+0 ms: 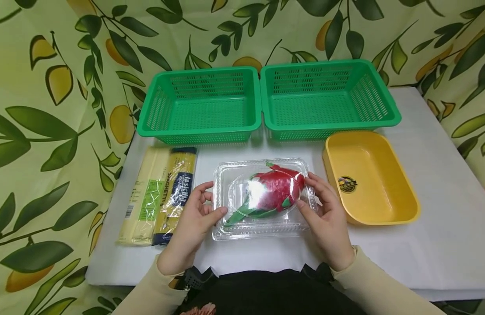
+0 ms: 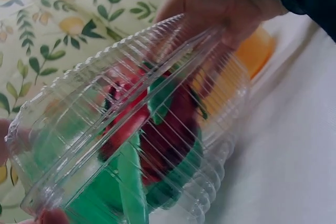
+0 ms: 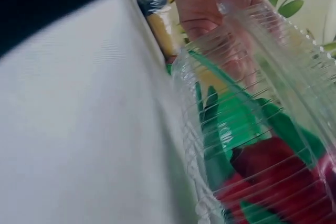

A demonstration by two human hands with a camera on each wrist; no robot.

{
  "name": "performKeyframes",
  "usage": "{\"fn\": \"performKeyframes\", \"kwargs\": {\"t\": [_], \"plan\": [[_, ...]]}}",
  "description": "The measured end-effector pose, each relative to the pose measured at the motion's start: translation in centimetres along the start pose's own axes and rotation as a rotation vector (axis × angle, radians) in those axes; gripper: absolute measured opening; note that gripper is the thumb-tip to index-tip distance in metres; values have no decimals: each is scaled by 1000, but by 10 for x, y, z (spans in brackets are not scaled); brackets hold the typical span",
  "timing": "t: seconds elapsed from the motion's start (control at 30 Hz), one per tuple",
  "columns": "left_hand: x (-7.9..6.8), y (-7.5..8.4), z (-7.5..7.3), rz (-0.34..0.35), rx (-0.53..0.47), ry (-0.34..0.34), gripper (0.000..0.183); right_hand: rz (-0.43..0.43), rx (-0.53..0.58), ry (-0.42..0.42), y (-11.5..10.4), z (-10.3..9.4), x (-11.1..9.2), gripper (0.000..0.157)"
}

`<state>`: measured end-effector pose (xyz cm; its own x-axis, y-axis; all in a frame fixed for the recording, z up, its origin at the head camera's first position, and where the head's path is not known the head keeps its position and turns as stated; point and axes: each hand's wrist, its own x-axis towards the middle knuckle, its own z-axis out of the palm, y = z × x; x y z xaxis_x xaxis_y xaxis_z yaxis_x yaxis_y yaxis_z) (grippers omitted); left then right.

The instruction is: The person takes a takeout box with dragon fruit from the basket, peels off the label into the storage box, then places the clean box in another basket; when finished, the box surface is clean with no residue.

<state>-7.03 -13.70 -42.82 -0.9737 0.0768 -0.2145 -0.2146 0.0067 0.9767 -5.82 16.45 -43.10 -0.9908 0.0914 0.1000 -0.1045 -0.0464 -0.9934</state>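
A clear plastic clamshell box (image 1: 224,173) with a ribbed rim appears closed in the head view. Through its lid shows a red dragon fruit (image 1: 279,188) with green leafy tips. My left hand (image 1: 193,223) holds the box's left end, thumb over the lid's edge and fingers at the side. At the opposite end my right hand (image 1: 327,214) grips it the same way, its thumb near the lower right corner. In the left wrist view the ribbed side wall (image 2: 157,145) faces the camera, and the fruit lies behind it.
Two green plastic baskets (image 1: 199,133) (image 1: 333,129) stand side by side at the back. On the left lie a spaghetti pack (image 1: 181,188) and a paler pack (image 1: 148,197) with a green label. A yellow tub (image 1: 378,179) sits at the right on the white table (image 1: 443,227).
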Motion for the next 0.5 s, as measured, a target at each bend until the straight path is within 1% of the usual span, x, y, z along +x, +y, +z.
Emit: {"fn": "performKeyframes", "kwargs": {"t": [0.13, 0.3, 0.5], "plan": [[6, 15, 4, 34, 35, -9, 81, -59, 33, 22, -16, -1, 5, 54], [16, 36, 11, 56, 58, -33, 81, -148, 55, 45, -37, -6, 14, 52], [33, 66, 21, 76, 106, -83, 80, -189, 101, 94, -65, -16, 29, 49]]}}
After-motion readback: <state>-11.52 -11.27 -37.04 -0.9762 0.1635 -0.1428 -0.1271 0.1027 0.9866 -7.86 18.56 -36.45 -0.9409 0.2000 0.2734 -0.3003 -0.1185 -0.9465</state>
